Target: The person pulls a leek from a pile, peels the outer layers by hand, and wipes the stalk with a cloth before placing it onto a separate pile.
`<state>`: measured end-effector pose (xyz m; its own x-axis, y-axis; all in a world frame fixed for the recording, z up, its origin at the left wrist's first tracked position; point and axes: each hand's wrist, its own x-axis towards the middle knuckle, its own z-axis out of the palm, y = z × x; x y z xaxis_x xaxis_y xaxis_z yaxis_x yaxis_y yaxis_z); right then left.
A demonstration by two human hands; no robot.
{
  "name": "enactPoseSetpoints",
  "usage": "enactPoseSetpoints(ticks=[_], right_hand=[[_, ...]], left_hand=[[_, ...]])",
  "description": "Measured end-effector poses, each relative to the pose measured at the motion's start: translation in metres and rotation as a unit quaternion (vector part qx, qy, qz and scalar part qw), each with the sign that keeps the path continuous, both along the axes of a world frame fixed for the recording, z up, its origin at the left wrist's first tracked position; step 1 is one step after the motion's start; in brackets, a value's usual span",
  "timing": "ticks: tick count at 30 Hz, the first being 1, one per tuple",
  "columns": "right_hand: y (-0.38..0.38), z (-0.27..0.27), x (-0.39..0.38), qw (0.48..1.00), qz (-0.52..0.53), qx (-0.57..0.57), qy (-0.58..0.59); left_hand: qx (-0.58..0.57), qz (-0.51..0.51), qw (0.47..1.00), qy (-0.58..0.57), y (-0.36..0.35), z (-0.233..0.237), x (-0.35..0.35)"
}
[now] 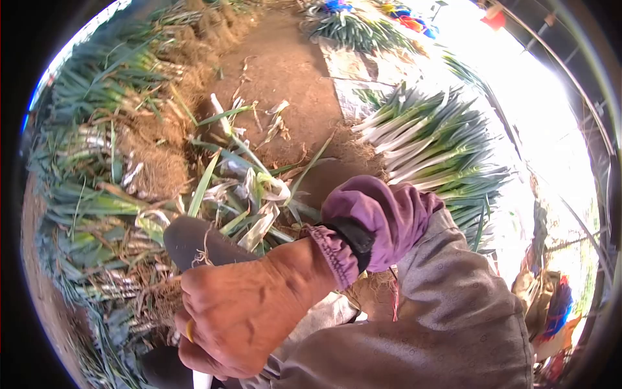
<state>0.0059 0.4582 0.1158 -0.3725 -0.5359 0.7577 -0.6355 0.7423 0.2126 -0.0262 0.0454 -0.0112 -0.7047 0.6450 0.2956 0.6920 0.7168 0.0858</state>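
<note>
My right hand point(240, 311), with a yellow ring on one finger, reaches in from the right in a purple cuff point(382, 223). Its fingers are curled closed, back of the hand facing up. Below the fist a short white stalk point(202, 380) sticks out, looking like a leek's shaft; the rest is hidden by the hand and the frame's edge. Thin root-like strands point(204, 249) show just above the knuckles, in front of a dark shoe point(201, 240). Beyond the shoe lies a heap of peeled leek leaves point(259, 188). My left hand is not in view.
Untrimmed leeks with earthy roots point(97, 214) are piled along the left. On the right, cleaned leeks point(434, 142) lie in a row, white ends toward the middle. Another leek bundle point(363, 29) lies at the back. Brown soil point(278, 65) runs between; my grey-clad leg point(447, 324) fills the lower right.
</note>
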Motion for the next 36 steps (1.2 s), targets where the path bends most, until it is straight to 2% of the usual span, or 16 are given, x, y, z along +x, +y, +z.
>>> enactPoseSetpoints(ticks=[2,5,9,11,13,14,16,18,20,22,25,26,27,30,33,36], right_hand=[[0.011,-0.009,0.007,0.945,-0.201,0.239,0.096],[0.02,-0.058,0.013,0.887,-0.294,0.353,0.053],[0.039,-0.123,0.032,0.948,-0.256,0.123,-0.143],[0.039,-0.153,0.048,0.876,-0.396,0.248,-0.121],[0.037,-0.181,0.058,0.864,-0.44,0.155,-0.192],[0.035,-0.195,0.061,0.873,-0.407,-0.004,-0.267],[0.034,-0.227,0.064,0.813,-0.341,-0.262,-0.392],[0.023,-0.251,0.073,0.773,-0.36,-0.457,-0.252],[0.021,-0.249,0.084,0.685,-0.329,-0.634,-0.142],[0.041,-0.242,0.09,0.658,-0.311,-0.685,0.027],[0.1,-0.203,0.133,0.556,-0.221,-0.784,0.163],[0.126,-0.211,0.149,0.568,-0.287,-0.752,0.171],[0.144,-0.202,0.164,0.573,-0.252,-0.745,0.23],[0.18,-0.192,0.207,0.484,-0.142,-0.785,0.359],[0.226,-0.256,0.243,0.431,-0.107,-0.832,0.333],[0.249,-0.322,0.267,0.317,-0.14,-0.904,0.25]], left_hand=[[-0.012,-0.028,1.0,0.006,0.028,0.007,-0.011],[-0.039,-0.066,0.996,0.041,0.059,0.022,-0.032],[-0.091,-0.094,0.979,0.156,0.091,0.061,-0.069],[-0.12,-0.106,0.956,0.246,0.111,0.094,-0.09],[-0.148,-0.108,0.918,0.353,0.135,0.137,-0.111],[-0.158,-0.109,0.895,0.403,0.149,0.16,-0.119],[-0.171,-0.107,0.85,0.486,0.176,0.201,-0.133],[-0.175,-0.108,0.809,0.55,0.207,0.237,-0.14],[-0.149,-0.117,0.784,0.592,0.241,0.266,-0.14],[-0.097,-0.147,0.777,0.604,0.275,0.275,-0.135],[-0.048,-0.194,0.767,0.61,0.32,0.27,-0.126],[-0.042,-0.208,0.768,0.605,0.331,0.263,-0.124],[-0.043,-0.222,0.77,0.596,0.337,0.257,-0.125],[-0.068,-0.254,0.785,0.562,0.335,0.217,-0.133],[-0.127,-0.259,0.811,0.51,0.293,0.17,-0.148],[-0.264,-0.141,0.882,0.365,0.203,0.14,-0.169]])
